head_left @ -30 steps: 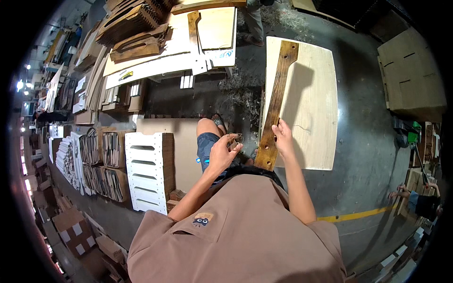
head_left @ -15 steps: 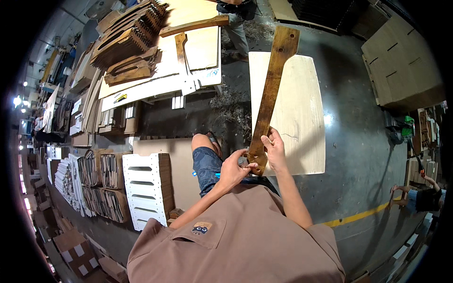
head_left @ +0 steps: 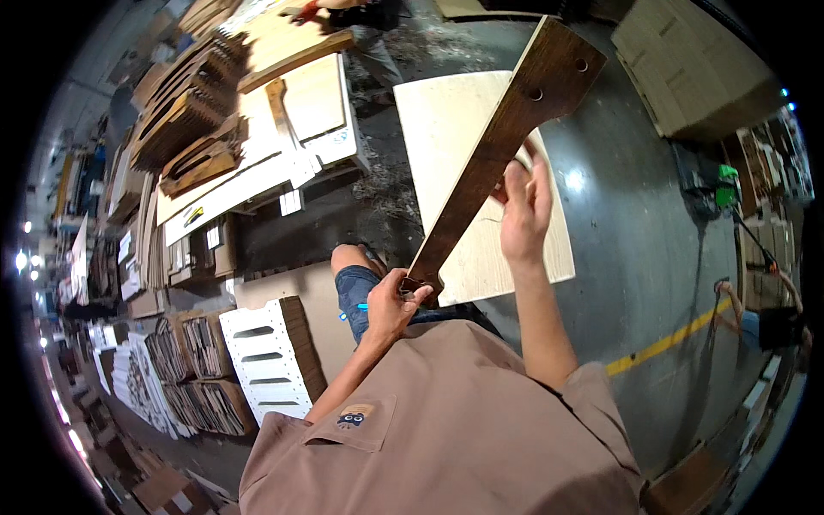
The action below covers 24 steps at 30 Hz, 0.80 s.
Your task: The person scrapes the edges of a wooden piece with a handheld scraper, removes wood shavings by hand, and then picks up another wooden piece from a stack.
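Observation:
I hold a long dark brown wooden piece (head_left: pixel 498 146) with two holes in its wider far end, slanting up to the right. My left hand (head_left: pixel 393 302) grips its narrow near end. My right hand (head_left: pixel 524 210) rests against its middle from the right side, fingers partly spread. Under the piece a pale wooden panel (head_left: pixel 446 129) lies flat on the grey floor.
A white slotted panel (head_left: pixel 266 360) stands at my left beside stacked wooden parts (head_left: pixel 197 369). Pale boards and dark slotted pieces (head_left: pixel 197 112) cover a bench ahead. Another person (head_left: pixel 369 26) stands at the top. Cardboard boxes (head_left: pixel 687 69) lie at right, near a yellow floor line (head_left: pixel 661 343).
The dark wooden piece has been lifted off the pale panel and raised toward me. My right hand slid up from its near end to its middle; my left hand took the near end.

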### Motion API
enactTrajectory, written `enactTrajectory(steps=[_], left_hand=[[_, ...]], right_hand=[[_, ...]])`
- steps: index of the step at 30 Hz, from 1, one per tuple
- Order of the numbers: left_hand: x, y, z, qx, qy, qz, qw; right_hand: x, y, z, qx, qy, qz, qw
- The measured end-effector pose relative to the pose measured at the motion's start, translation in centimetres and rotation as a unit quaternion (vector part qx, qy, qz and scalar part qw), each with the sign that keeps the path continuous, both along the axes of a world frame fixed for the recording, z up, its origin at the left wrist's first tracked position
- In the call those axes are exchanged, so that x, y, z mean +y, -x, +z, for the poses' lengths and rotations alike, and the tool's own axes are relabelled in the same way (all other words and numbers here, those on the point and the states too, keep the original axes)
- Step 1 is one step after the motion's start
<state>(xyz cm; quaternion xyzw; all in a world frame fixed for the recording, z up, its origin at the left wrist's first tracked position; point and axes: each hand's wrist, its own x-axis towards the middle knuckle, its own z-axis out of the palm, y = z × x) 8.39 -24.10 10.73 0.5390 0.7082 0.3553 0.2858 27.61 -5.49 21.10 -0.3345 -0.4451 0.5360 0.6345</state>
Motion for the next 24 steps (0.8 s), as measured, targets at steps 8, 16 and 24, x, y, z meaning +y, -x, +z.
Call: enactTrajectory(steps=[8, 16, 24], left_hand=[[-0.2, 0.2, 0.4, -0.076, 0.003, -0.045, 0.996], [0.4, 0.2, 2.2, 0.036, 0.016, -0.084, 0.996], [0.2, -2.3, 2.9, 0.191, 0.021, -0.119, 0.974]], right_hand=[[0.6, -5.5, 7.9, -0.085, -0.032, -0.084, 0.992], [-1.3, -7.2, 9.9, -0.075, -0.042, -0.118, 0.989], [-2.5, -8.5, 9.8, -0.086, -0.067, -0.152, 0.982]])
